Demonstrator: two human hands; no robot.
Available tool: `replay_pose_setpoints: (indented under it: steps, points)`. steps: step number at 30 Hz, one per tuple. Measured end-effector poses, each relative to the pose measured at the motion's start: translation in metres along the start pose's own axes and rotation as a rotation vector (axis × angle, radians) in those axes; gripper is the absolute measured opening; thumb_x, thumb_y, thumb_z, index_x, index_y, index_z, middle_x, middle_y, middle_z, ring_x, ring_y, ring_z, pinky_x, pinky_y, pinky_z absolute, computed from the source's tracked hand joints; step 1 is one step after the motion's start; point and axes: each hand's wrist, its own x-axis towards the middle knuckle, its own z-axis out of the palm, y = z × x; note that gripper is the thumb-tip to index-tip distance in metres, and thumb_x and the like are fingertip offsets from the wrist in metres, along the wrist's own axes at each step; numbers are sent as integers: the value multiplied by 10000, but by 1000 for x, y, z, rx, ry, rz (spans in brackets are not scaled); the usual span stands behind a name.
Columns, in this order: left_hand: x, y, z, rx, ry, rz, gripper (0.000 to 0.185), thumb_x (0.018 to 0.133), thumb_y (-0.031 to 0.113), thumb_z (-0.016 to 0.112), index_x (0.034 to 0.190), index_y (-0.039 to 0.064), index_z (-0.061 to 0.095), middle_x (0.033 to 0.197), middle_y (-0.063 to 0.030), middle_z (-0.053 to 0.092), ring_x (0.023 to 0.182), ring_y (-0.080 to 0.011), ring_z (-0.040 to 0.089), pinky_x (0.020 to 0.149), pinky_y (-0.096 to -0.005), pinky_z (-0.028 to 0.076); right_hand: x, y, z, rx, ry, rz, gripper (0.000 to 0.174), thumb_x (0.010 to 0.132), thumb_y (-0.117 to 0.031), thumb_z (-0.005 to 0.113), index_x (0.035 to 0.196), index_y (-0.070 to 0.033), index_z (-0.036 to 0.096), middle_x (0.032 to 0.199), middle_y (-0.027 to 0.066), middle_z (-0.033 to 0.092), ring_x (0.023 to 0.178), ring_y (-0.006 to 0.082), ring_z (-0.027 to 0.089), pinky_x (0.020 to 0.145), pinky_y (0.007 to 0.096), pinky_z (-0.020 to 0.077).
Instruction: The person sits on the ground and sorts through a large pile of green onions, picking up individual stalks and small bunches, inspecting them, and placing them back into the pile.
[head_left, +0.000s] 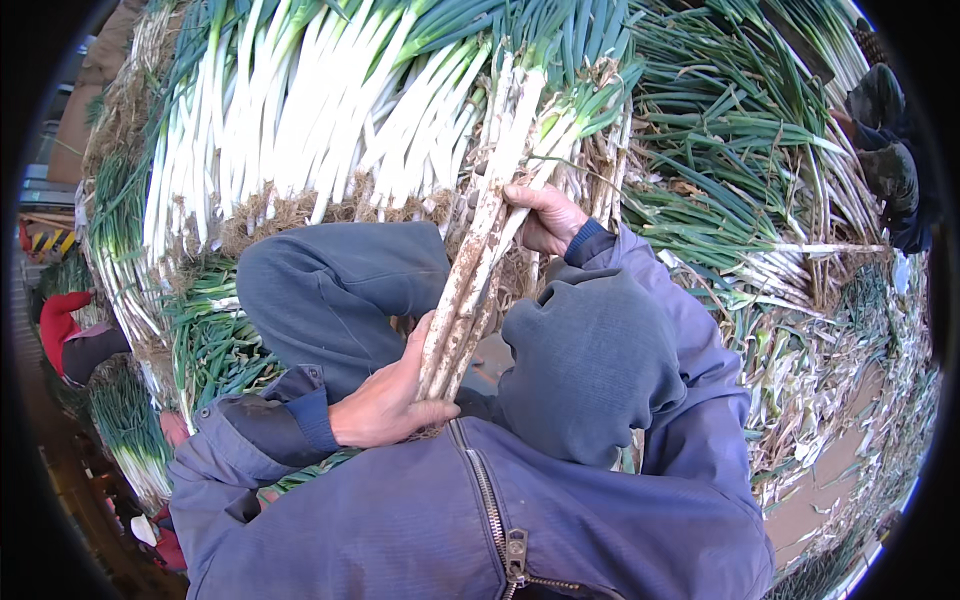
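Between my knees I hold a few soil-stained long green onions (471, 289), slanting up and away with their leafy ends far from me. My left hand (390, 397) wraps the root end close to my jacket zip. Higher up the stalks, my right hand (544, 217) grips them from the right, its thumb lying across the white shafts. Just beyond my knees lies a broad row of clean white green onions (300, 127), roots towards me and green tops away. The roots of the held stalks are mostly hidden behind my left hand.
To the right lies a heap of untrimmed green onions (720, 150), with peeled leaf scraps (787, 397) strewn on the floor below. Another person's dark-clothed legs (889, 165) are at the far right. A person in a red sleeve (60, 322) is at the left, near more onion bundles (131, 427).
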Motion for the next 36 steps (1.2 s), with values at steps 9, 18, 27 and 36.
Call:
replay_pose_setpoints:
  steps: [9,18,27,36]
  points:
    - [40,0,-47,-1217,-144,-123,580,865,189,686,1309,-7,371,1080,-254,607,1000,-370,637,880,-543,521,19,-13,99,-317,-38,35,313,844,-21,673,1148,14,607,1039,114,678,954,215,666,884,367,541]
    - [16,0,-32,-879,83,97,551,817,118,736,1272,24,442,1024,-61,596,966,-174,614,842,-329,518,27,-37,153,-424,-96,-71,327,952,-178,573,1197,38,556,1126,173,647,1030,275,651,912,438,541]
    - [11,18,-43,-760,603,470,384,768,-33,711,1106,-7,531,870,-93,635,705,-169,645,656,-292,548,64,-28,256,-1049,-124,-319,447,920,-183,632,1288,18,479,1154,181,625,1008,278,659,855,387,577]
    - [-95,-20,-175,-781,1339,1021,96,835,21,626,921,-17,605,730,-96,635,601,-198,631,580,-321,554,93,9,333,-1772,-590,-609,640,903,-444,620,1368,-41,443,1232,186,588,1076,252,626,894,369,535]
